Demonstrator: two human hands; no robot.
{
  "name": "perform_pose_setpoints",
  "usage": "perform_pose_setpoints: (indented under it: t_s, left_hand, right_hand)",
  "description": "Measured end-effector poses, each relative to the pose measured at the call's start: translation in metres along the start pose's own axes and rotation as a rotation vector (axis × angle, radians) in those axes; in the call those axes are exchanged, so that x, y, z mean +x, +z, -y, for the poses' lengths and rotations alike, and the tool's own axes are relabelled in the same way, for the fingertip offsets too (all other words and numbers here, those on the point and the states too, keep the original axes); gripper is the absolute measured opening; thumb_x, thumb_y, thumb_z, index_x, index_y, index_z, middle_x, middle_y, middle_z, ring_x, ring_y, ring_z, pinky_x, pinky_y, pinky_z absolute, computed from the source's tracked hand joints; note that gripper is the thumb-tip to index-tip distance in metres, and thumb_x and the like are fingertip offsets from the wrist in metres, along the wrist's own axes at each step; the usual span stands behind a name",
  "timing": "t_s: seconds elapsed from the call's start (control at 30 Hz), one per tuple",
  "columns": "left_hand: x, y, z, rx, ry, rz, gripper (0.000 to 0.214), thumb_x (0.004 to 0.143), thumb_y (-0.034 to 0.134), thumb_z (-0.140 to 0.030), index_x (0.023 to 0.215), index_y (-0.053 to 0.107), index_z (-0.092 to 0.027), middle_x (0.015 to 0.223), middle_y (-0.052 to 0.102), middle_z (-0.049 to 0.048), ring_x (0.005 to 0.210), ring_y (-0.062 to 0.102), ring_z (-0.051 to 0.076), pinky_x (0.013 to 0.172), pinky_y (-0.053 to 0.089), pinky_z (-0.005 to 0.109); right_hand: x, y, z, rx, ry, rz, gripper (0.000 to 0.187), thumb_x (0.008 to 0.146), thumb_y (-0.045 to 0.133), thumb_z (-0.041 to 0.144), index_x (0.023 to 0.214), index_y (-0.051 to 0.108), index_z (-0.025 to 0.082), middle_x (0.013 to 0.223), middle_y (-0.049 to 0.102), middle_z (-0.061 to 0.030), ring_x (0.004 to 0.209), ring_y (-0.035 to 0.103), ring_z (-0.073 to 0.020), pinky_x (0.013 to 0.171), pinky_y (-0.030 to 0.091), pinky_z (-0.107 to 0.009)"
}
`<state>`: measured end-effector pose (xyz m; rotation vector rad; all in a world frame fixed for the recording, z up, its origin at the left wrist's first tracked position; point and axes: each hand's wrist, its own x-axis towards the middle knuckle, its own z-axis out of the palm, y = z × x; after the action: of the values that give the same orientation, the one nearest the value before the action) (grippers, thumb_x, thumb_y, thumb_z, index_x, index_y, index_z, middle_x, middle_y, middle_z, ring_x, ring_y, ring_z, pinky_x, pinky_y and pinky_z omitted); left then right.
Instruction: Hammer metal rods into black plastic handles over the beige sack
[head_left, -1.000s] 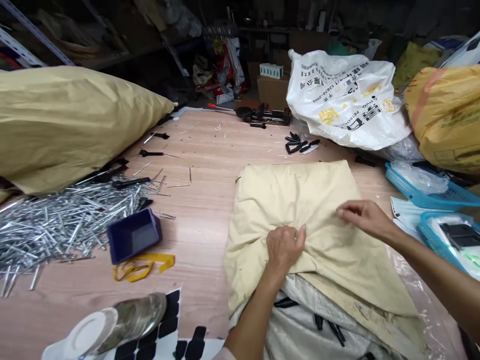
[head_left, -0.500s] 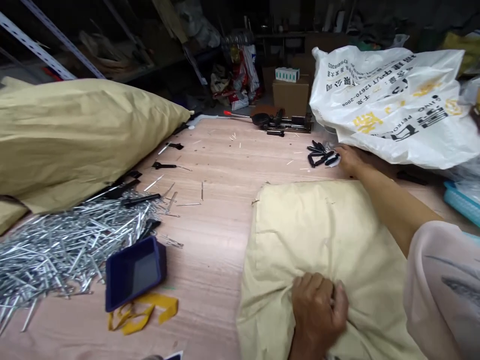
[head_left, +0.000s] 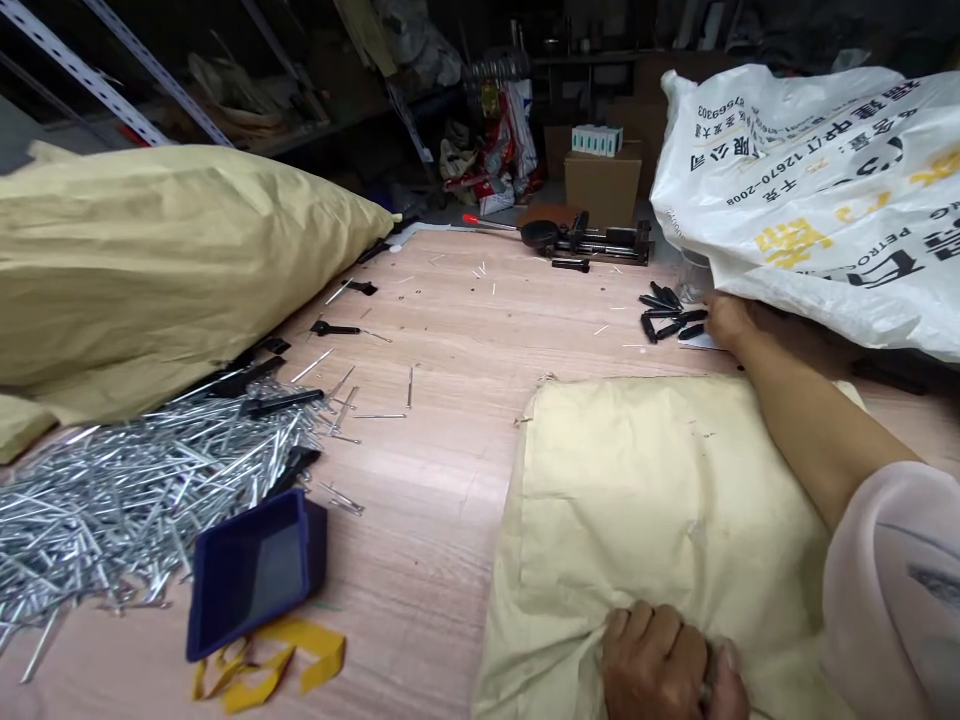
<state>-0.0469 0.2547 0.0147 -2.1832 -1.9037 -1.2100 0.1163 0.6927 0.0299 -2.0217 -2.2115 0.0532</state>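
My left hand (head_left: 671, 660) is closed on the cloth of a beige sack (head_left: 615, 480), which lies on the table in front of me. Creases run out from the fist. My right hand (head_left: 729, 320) reaches past the sack's far edge, beside a small pile of black plastic pieces (head_left: 664, 318). Its fingers are mostly hidden, so I cannot tell whether they hold anything. A bit of white sheet (head_left: 701, 342) shows just under it. A large white printed plastic bag (head_left: 817, 190) bulges over and behind that hand.
On the left, thin metal rods (head_left: 150, 490) lie heaped beside a dark blue bin (head_left: 251, 575) and yellow strips (head_left: 322, 660). A full beige sack (head_left: 187, 270) leans behind them. A black tool with a red-tipped lever (head_left: 592, 240) sits at the table's far edge, near a cardboard box (head_left: 604, 185).
The view has shifted a little. My left hand and the gripped sack sit slightly nearer to me. My right hand stays beside the black pieces.
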Motion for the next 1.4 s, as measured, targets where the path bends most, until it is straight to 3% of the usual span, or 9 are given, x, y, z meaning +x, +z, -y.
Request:
perform_pose_setpoints:
  t_s: [0.07, 0.17, 0.3, 0.43, 0.57, 0.7, 0.87, 1.23, 1.4]
  left_hand:
    - [0.0, 0.001, 0.001, -0.019, 0.022, -0.022, 0.027, 0.075, 0.067, -0.029, 0.058, 0.047, -0.021, 0.055, 0.047, -0.0006, 0.053, 0.046, 0.013, 0.053, 0.026, 0.034]
    - [-0.001, 0.003, 0.003, -0.029, 0.036, -0.027, 0.028, 0.078, 0.065, -0.031, 0.058, 0.047, -0.021, 0.054, 0.047, -0.0007, 0.053, 0.046, 0.013, 0.053, 0.024, 0.034]
    - [-0.005, 0.011, 0.006, 0.005, 0.049, -0.062, 0.032, 0.079, 0.063, -0.035, 0.056, 0.046, -0.021, 0.051, 0.044, -0.0011, 0.05, 0.044, 0.012, 0.053, 0.022, 0.033]
    - [-0.009, 0.024, 0.005, 0.075, 0.012, -0.18, 0.044, 0.081, 0.061, -0.044, 0.05, 0.041, -0.02, 0.046, 0.039, -0.0008, 0.046, 0.039, 0.012, 0.053, 0.02, 0.033]
    - [-0.009, 0.021, 0.005, 0.055, 0.003, -0.132, 0.045, 0.085, 0.058, -0.046, 0.05, 0.044, -0.021, 0.048, 0.04, -0.0001, 0.048, 0.041, 0.013, 0.054, 0.023, 0.031]
    - [-0.003, 0.006, 0.007, 0.013, 0.042, -0.028, 0.035, 0.084, 0.061, -0.037, 0.056, 0.049, -0.021, 0.053, 0.045, -0.0001, 0.052, 0.045, 0.013, 0.054, 0.025, 0.033]
    - [-0.001, 0.001, 0.005, -0.046, 0.013, -0.017, 0.028, 0.078, 0.067, -0.029, 0.058, 0.049, -0.021, 0.055, 0.048, -0.0008, 0.054, 0.046, 0.014, 0.053, 0.025, 0.034]
    - [0.0, 0.001, -0.007, -0.138, -0.141, -0.043, 0.027, 0.075, 0.068, -0.026, 0.058, 0.046, -0.021, 0.057, 0.05, 0.0007, 0.058, 0.049, 0.015, 0.058, 0.025, 0.036]
    - [0.0, -0.001, -0.005, -0.16, -0.115, 0.009, 0.026, 0.075, 0.069, -0.025, 0.061, 0.047, -0.021, 0.059, 0.052, 0.0006, 0.06, 0.05, 0.015, 0.059, 0.025, 0.035]
  right_hand:
    - [-0.004, -0.012, 0.022, -0.018, 0.019, -0.02, 0.036, 0.09, 0.056, 0.02, 0.123, 0.067, 0.014, 0.118, 0.066, -0.0211, 0.103, 0.062, -0.0294, 0.084, 0.045, -0.038]
    - [-0.005, -0.021, 0.062, -0.041, -0.038, -0.022, 0.039, 0.096, 0.047, 0.038, 0.121, 0.067, 0.016, 0.12, 0.064, -0.0198, 0.108, 0.06, -0.0327, 0.089, 0.045, -0.042]
    - [0.01, -0.007, 0.096, -0.086, -0.097, 0.024, 0.059, 0.093, 0.047, 0.057, 0.134, 0.057, 0.016, 0.133, 0.053, -0.0227, 0.122, 0.049, -0.0397, 0.095, 0.041, -0.051]
    - [0.025, 0.021, 0.097, -0.121, -0.091, 0.109, 0.073, 0.089, 0.046, 0.068, 0.145, 0.044, 0.022, 0.146, 0.039, -0.022, 0.13, 0.038, -0.0445, 0.099, 0.033, -0.061]
    - [0.017, 0.036, 0.091, -0.129, -0.077, 0.041, 0.067, 0.092, 0.039, 0.064, 0.142, 0.046, 0.02, 0.146, 0.035, -0.0215, 0.13, 0.033, -0.0452, 0.1, 0.03, -0.065]
    - [-0.002, 0.031, 0.099, -0.076, -0.043, 0.025, 0.052, 0.097, 0.036, 0.049, 0.135, 0.052, 0.018, 0.138, 0.039, -0.0216, 0.125, 0.037, -0.0425, 0.096, 0.037, -0.059]
    - [-0.016, 0.023, 0.107, -0.09, -0.033, 0.005, 0.044, 0.095, 0.042, 0.035, 0.13, 0.056, 0.013, 0.132, 0.041, -0.0232, 0.115, 0.048, -0.0382, 0.092, 0.043, -0.049]
    - [-0.026, 0.018, 0.112, -0.143, 0.063, 0.076, 0.05, 0.094, 0.047, 0.034, 0.135, 0.045, 0.005, 0.135, 0.037, -0.0261, 0.11, 0.057, -0.0346, 0.096, 0.042, -0.044]
    - [-0.042, 0.011, 0.113, -0.151, -0.04, 0.06, 0.044, 0.096, 0.045, 0.033, 0.134, 0.043, 0.011, 0.137, 0.037, -0.0252, 0.108, 0.055, -0.0333, 0.095, 0.042, -0.047]
